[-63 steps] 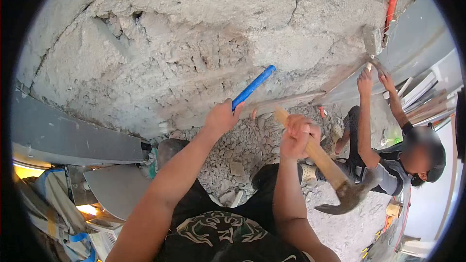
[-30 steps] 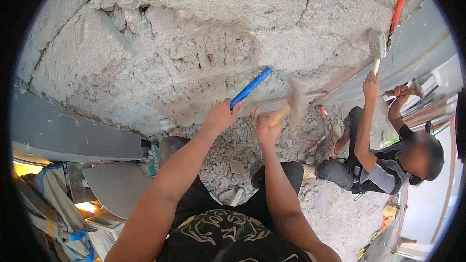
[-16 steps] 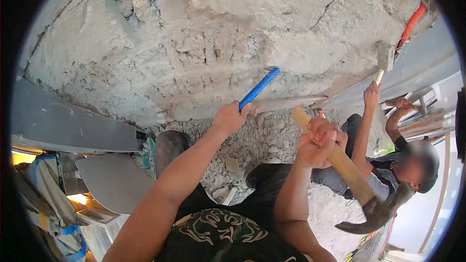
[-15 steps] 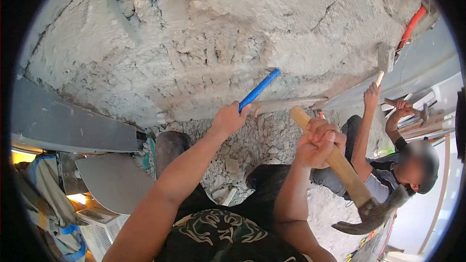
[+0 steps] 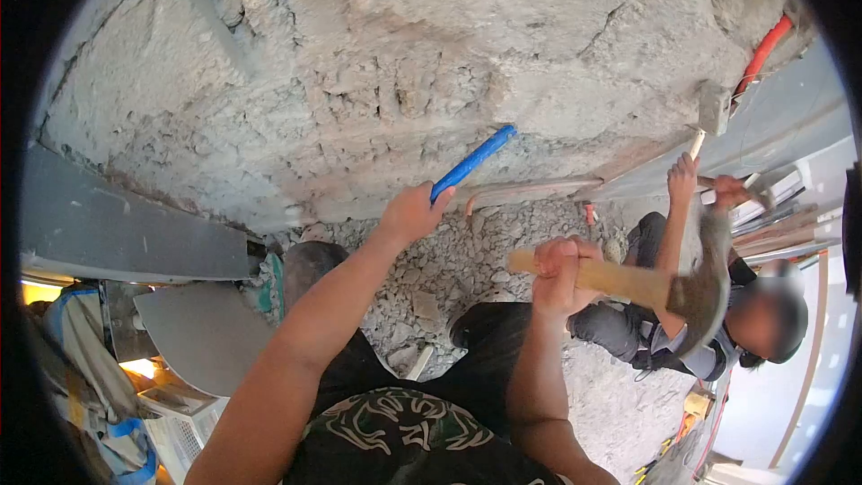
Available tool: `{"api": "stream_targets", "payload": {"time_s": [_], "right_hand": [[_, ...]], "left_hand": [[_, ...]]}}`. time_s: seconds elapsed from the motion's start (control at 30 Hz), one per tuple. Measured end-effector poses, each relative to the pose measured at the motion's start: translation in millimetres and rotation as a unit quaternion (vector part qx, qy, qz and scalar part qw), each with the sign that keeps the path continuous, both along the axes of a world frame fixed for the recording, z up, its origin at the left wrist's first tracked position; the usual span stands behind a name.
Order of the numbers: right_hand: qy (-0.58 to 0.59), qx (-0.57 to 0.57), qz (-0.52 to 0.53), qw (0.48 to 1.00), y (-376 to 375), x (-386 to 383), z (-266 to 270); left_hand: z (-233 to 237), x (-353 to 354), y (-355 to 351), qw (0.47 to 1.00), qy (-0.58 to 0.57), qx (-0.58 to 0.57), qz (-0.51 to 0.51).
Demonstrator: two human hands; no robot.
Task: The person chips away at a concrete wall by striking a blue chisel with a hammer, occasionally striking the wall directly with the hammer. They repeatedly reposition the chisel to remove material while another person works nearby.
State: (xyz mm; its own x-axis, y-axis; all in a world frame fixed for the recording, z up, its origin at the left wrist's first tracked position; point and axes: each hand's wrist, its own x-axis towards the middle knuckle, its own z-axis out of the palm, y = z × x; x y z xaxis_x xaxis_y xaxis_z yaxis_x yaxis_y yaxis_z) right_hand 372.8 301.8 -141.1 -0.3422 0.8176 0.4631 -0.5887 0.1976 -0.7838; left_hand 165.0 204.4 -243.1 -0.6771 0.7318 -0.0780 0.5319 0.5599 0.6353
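My left hand [image 5: 413, 214] is closed around a blue chisel [image 5: 476, 162]. Its far end meets the rough, chipped wall [image 5: 404, 54], slanting up and right. To the lower right, my right hand [image 5: 561, 277] grips the wooden handle of a claw hammer [image 5: 628, 282]. The hammer lies nearly level, its metal head out to the right, apart from the chisel and slightly blurred. My hand covers part of the handle.
A co-worker [image 5: 664, 332] crouches at right, holding a white-handled tool [image 5: 715, 108] to the wall and a hammer [image 5: 761, 196]. Rubble [image 5: 449, 256] covers the floor below a pipe [image 5: 530, 187]. A red hose [image 5: 765, 49] hangs upper right; a grey panel [image 5: 135, 220] stands left.
My right hand has moved up and slightly left, and the hammer has swung from a downward slant to nearly level, its head rising. The chisel stays at about the same spot on the wall.
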Motion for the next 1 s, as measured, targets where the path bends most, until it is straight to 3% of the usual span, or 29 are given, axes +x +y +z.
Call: {"api": "stream_targets", "payload": {"time_s": [0.13,0.2,0.27,0.3,0.37,0.4,0.47,0.53,0.57,0.63,0.73,0.8,0.83,0.87,0.9,0.97,1.0], "right_hand": [[0.08,0.035,-0.012,0.996,8,-20,-16],[-0.028,0.165,-0.173,0.971,19,-41,-66],[-0.275,0.022,-0.105,0.956,23,-45,-156],[-0.271,0.028,-0.107,0.956,26,-39,-160],[-0.442,-0.094,-0.062,0.89,36,-24,-164],[-0.445,-0.089,-0.057,0.889,44,-20,-157],[-0.346,-0.046,-0.078,0.934,42,0,-121],[-0.232,-0.09,-0.079,0.965,18,1,-35],[-0.233,-0.091,-0.079,0.965,16,2,-20],[0.046,0.017,-0.026,0.998,19,-2,-1],[0.134,0.059,-0.029,0.989,13,-19,13],[0.014,0.115,-0.132,0.984,26,-37,-59],[-0.159,0.063,-0.109,0.979,32,-39,-126],[-0.326,0.009,-0.082,0.942,35,-36,-171],[-0.324,0.011,-0.083,0.942,33,-28,-169],[-0.412,-0.139,-0.03,0.9,37,-17,-155],[-0.412,-0.135,-0.027,0.901,40,-18,-134]], "left_hand": [[5,1,1,0.999,-0.017,0.043,0.001],[4,2,2,0.999,-0.021,0.03,0.004],[2,5,7,0.999,-0.029,0.012,0.015],[5,5,9,0.999,-0.025,0.018,0.015],[5,3,6,1.0,-0.018,0.0,0.014],[0,0,7,1.0,-0.02,0.002,0.021],[-12,2,8,0.999,-0.028,0.045,0.002],[-4,6,9,0.999,-0.035,0.039,0.014],[-2,7,8,0.998,-0.043,0.032,0.028],[-3,7,7,0.998,-0.043,0.038,0.025],[0,7,6,0.998,-0.05,0.038,0.023],[4,8,6,0.998,-0.058,0.032,0.022],[5,9,7,0.997,-0.058,0.03,0.03],[6,10,8,0.997,-0.057,0.029,0.038],[8,10,8,0.997,-0.055,0.032,0.038],[13,7,9,0.996,-0.081,-0.018,0.024],[12,3,12,0.996,-0.081,-0.014,0.028]]}}
